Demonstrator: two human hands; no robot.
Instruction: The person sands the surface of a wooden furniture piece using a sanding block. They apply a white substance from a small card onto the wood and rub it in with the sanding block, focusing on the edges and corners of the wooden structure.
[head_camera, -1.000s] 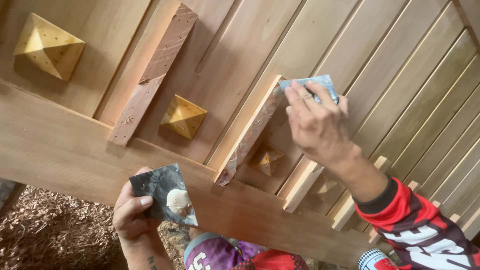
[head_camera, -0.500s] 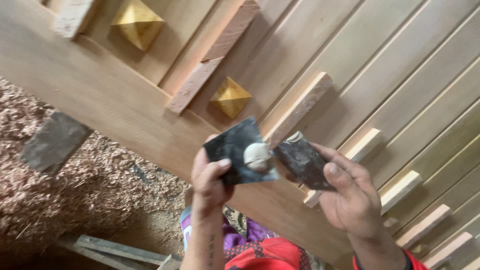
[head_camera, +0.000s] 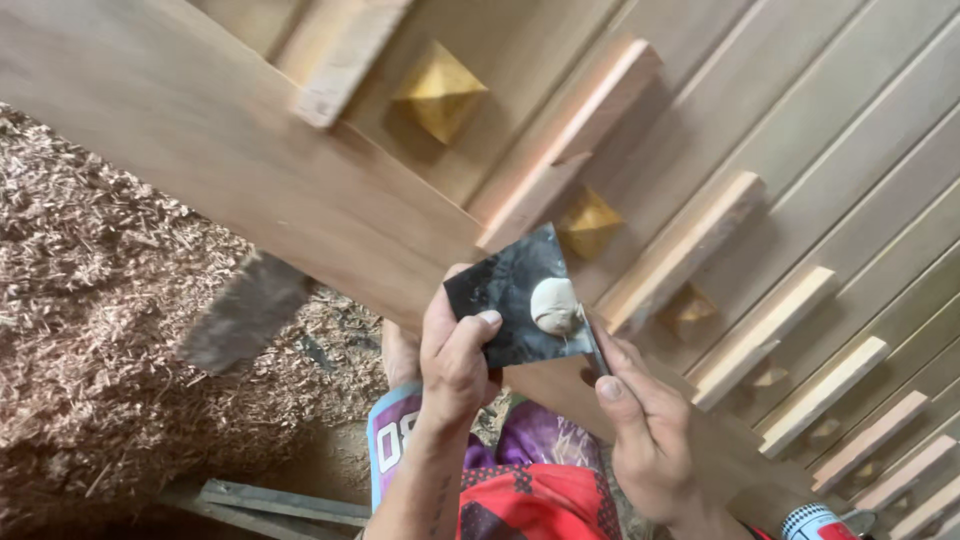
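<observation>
Left hand (head_camera: 455, 365) clamped on dark plate (head_camera: 510, 290) with putty lump (head_camera: 555, 305); right hand (head_camera: 650, 430) pinching thin scraper (head_camera: 595, 350) beside it.

right hand (head_camera: 650, 440) scraper (head_camera: 596, 350): edge-on (blade face hidden) | wrist cut off by frame

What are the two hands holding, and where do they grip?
Left hand pinches a dark square plate carrying pale putty by its lower-left corner. Right hand holds a thin scraper edge-on at its lower end.

Floor (head_camera: 90, 330) thick with wood shavings (head_camera: 100, 250), loose planks (head_camera: 270, 500) below.
</observation>
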